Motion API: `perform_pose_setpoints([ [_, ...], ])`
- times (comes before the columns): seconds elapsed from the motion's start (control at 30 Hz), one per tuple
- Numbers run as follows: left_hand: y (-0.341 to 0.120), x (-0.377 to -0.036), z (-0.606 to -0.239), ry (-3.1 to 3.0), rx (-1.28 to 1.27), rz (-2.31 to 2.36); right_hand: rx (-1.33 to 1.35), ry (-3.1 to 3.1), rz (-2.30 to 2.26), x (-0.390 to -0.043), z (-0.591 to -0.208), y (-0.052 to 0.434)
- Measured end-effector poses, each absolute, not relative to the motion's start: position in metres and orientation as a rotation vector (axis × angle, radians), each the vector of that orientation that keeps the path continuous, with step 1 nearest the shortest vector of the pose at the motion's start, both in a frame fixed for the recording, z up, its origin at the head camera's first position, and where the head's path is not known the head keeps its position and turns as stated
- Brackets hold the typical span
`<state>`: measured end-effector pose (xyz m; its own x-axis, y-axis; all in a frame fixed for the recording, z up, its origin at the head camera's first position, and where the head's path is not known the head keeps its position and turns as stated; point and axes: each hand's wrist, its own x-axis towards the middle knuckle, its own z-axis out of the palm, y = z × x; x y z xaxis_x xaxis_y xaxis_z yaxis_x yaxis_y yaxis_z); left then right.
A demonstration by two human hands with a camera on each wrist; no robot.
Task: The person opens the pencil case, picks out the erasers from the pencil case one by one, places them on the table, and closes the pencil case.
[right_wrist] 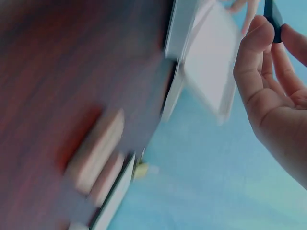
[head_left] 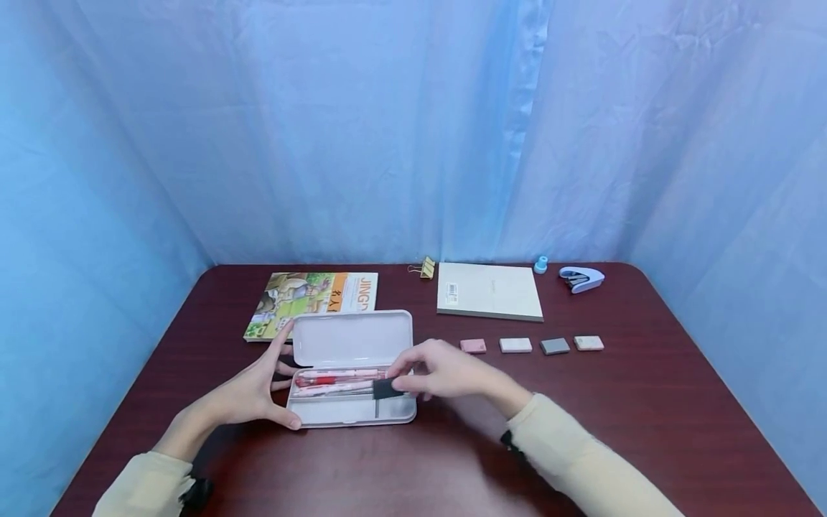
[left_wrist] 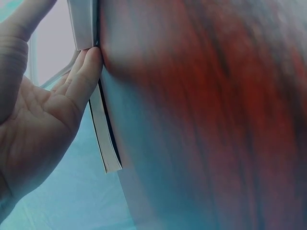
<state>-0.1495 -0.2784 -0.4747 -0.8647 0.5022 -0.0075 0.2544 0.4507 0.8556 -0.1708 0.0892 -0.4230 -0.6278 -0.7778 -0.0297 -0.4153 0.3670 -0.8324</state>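
Note:
A white pencil case (head_left: 336,413) lies with its lid (head_left: 352,341) raised, pink-and-white pens (head_left: 339,373) in its back compartment. At its left end my left hand (head_left: 261,388) is spread, thumb at the front corner and index finger by the lid's edge. The left wrist view shows its fairly straight fingers (left_wrist: 84,79) touching the case's side. Over the right part of the case, my right hand (head_left: 439,370) pinches a small black eraser (head_left: 385,389) between thumb and fingers. In the right wrist view that eraser (right_wrist: 273,21) is held clear of the case.
To the right stand a pink eraser (head_left: 473,346), a white one (head_left: 515,345), a grey one (head_left: 555,347) and another pale one (head_left: 589,343) in a row. Behind are a picture book (head_left: 310,294), a gold binder clip (head_left: 426,268), a notebook (head_left: 489,291) and a stapler (head_left: 583,278).

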Motion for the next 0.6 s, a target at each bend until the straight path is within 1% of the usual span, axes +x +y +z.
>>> perform_pose_setpoints([
  [0.3, -0.279, -0.149, -0.475, 2.447, 0.645, 1.376, -0.858, 2.248, -1.297, -0.181, -0.417, 0.174],
  [0.6, -0.277, -0.150, -0.475, 2.451, 0.630, 1.372, -0.652, 2.304, -1.237, -0.194, -0.443, 0.240],
])
